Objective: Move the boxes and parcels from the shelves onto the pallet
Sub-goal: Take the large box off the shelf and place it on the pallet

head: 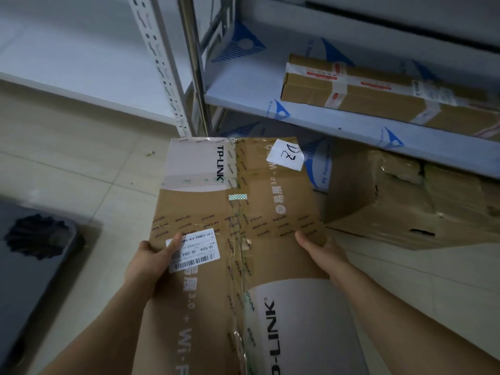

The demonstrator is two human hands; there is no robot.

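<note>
The tiled floor [81,163] filled the left and near part of the scene, and white metal shelving [324,115] stood at the far right, its boards covered in film printed with blue logos. A dark grey pallet [32,266] lay on the floor at the near left edge, with a round ribbed recess in its top.

In the middle a long TP-LINK cardboard box [238,239] was held above the floor, running from the near edge towards the shelving, its top taped down the centre seam. On the floor under the lowest shelf, at the right, sat a crumpled box wrapped in clear tape [405,201], just beside the held one. On the shelf above it lay a flat parcel [378,93] bound with white and red printed tape.

The left hand [148,263] gripped the box's left edge, thumb pressed on top over a barcode label [194,250], the other fingers hidden beneath. The right hand [322,250] gripped the right edge the same way, thumb lying on the top face, its fingers curled under out of view. A white paper note [285,155] with handwriting sat at the far right corner of the box
</note>
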